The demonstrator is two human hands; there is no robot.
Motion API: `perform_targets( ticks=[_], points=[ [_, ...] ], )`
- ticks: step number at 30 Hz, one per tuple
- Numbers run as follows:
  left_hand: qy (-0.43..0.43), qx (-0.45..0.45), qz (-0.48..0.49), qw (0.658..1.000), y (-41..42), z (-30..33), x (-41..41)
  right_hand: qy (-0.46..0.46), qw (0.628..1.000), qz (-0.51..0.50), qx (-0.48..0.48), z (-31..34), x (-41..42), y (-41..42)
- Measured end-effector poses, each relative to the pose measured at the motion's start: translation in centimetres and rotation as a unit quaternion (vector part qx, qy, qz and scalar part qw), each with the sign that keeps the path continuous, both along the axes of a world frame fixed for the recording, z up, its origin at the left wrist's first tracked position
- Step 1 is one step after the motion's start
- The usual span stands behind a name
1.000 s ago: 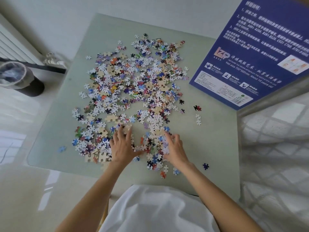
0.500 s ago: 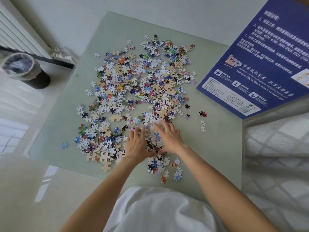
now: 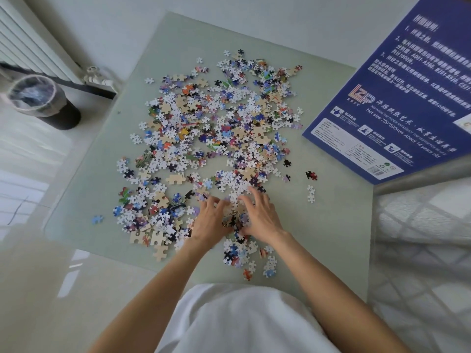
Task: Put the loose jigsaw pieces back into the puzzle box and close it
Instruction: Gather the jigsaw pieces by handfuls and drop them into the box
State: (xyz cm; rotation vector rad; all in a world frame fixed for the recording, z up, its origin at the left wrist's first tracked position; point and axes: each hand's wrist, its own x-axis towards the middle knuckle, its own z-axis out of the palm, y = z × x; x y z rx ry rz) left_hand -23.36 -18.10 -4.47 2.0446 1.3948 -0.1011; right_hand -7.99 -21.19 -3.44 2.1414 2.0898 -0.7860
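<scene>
Frosted green-ish glass is what the table (image 3: 331, 225) top is looking like, and pretty much all of it is getting eaten up by the jigsaw pieces (image 3: 216, 128), a big scatter of white, blue, purple and tan cardboard bits, some face down and showing plain backs.

Both hands are working the near edge of the pile. The left hand (image 3: 210, 220) and the right hand (image 3: 260, 217) are sitting close together, palms down, fingers bent over a little mound of pieces (image 3: 234, 220) that's being squeezed between them. I'd call that a scooping grip, both hands cupping pieces, not just resting flat. My guess is the idea is bunching a handful together so it's one lift instead of picking bits one at a time.

The puzzle box (image 3: 397, 98) is lying at the far right of the table, well apart from the hands, blue printed face up, partly running out of the shot. I can't tell whether that's the lid or the base. Nothing's in it as far as I can see, so the job is barely getting started.

Readable stuff on the box: an "LZP" logo, "Net size 700*500mm About 14 years old", plus lots of Chinese text too small for me.

A few stray pieces (image 3: 311, 175) are sitting off alone between pile and box.
</scene>
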Motion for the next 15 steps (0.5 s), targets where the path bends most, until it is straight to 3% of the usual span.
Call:
perform_targets(
  ticks=[4,15],
  points=[
    [-0.004,-0.014,0.0,1.0,0.2,0.2,0.0,0.0,0.999,0.036,-0.022,0.5,0.0,1.0],
    [0.006,-0.027,0.0,1.0,0.2,0.5,0.5,0.07,0.996,-0.044,-0.039,0.2,-0.1,-0.5]
  ],
)
